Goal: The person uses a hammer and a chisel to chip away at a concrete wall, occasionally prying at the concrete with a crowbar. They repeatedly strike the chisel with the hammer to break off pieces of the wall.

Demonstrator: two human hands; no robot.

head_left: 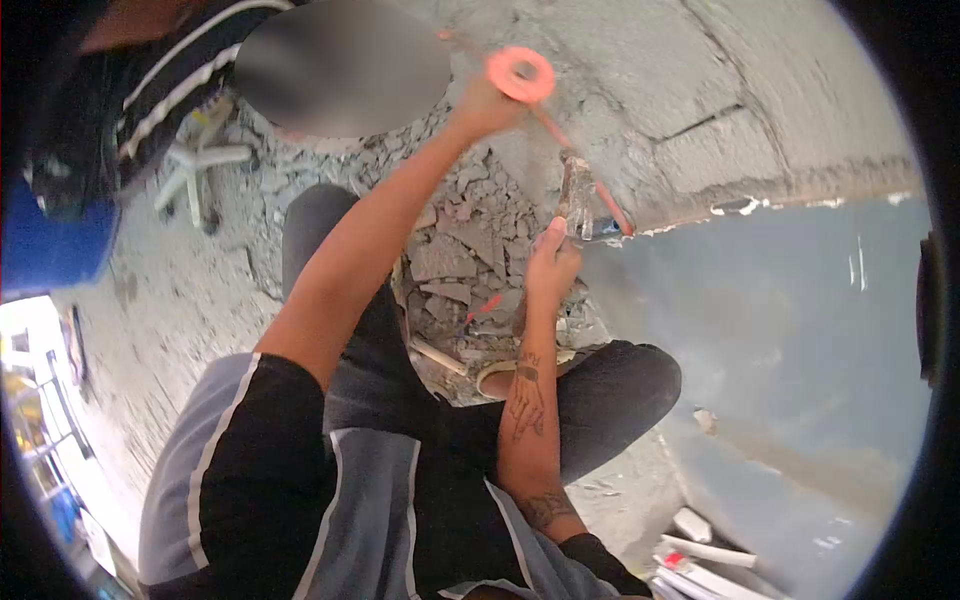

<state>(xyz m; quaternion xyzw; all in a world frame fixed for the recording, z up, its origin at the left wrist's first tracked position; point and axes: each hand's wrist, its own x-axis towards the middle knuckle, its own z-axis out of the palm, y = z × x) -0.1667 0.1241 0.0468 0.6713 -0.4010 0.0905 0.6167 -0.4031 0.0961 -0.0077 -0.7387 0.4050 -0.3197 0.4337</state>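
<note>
My left hand is stretched forward, fingers wrapped round a chisel just below its round orange hand guard. The long reddish shaft slants down to the right, and its lower end meets the broken edge beside the blue-grey surface. My right hand is closed on a hammer-like tool, thumb along it. Its worn, dusty upper part crosses in front of the chisel shaft; its exact kind is hard to make out. Broken rubble lies below and between my hands.
Another person in dark clothing with white stripes is close at the upper left. A pale chair base stands beside them. My knees flank the rubble, where a red-handled object lies. White offcuts are piled at lower right, beside a smooth blue-grey surface.
</note>
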